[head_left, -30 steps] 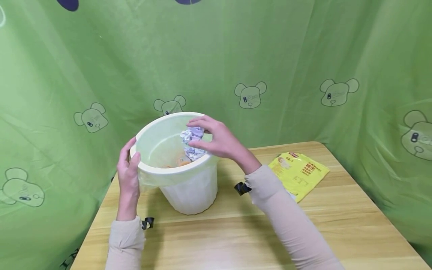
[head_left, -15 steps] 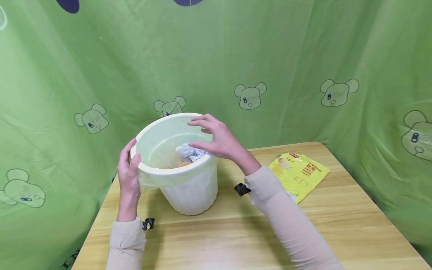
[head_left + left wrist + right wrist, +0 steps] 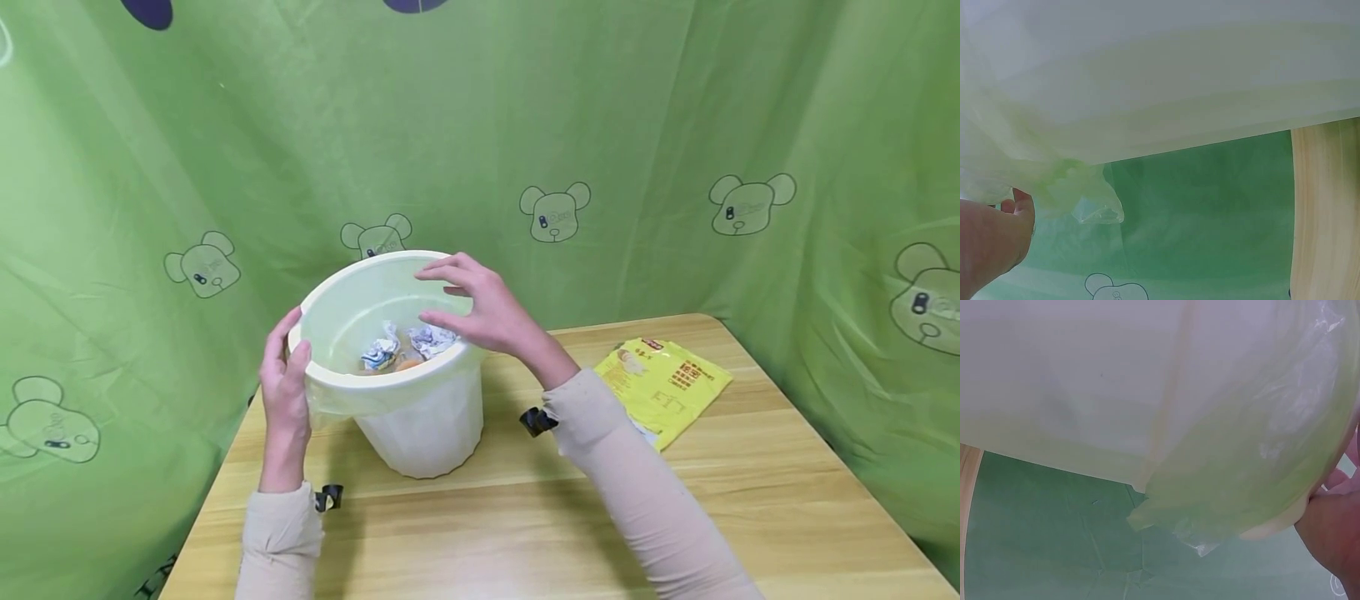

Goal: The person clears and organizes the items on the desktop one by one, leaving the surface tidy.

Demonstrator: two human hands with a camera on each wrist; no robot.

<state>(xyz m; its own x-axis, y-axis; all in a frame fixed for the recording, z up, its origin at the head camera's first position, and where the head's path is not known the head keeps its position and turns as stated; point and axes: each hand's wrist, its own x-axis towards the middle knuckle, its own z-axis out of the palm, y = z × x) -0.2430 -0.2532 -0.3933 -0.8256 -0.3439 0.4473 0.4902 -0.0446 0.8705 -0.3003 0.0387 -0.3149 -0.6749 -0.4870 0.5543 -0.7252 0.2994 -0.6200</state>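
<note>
A white trash bin [image 3: 427, 442] stands tilted toward me on the table, lined with a thin pale-green bag [image 3: 337, 400] folded over its rim. My left hand [image 3: 285, 392] grips the rim on the left side, thumb and fingers on either side of it. Over the right side of the rim is my right hand [image 3: 487, 312], its fingers spread apart and nothing between them. Inside the bin lie two crumpled paper balls [image 3: 381, 348] and something orange [image 3: 408, 365], partly hidden by the near rim. Both wrist views mostly show the bin's wall and the bag.
A flat yellow package [image 3: 667, 387] with red print lies on the wooden table [image 3: 480, 533], right of the bin. Green curtain [image 3: 630, 100] printed with bear heads hangs close behind the table and at both sides.
The crumpled paper at my right hand has dropped into the bin, one ball coming to rest farther left. Neither hand has moved noticeably.
</note>
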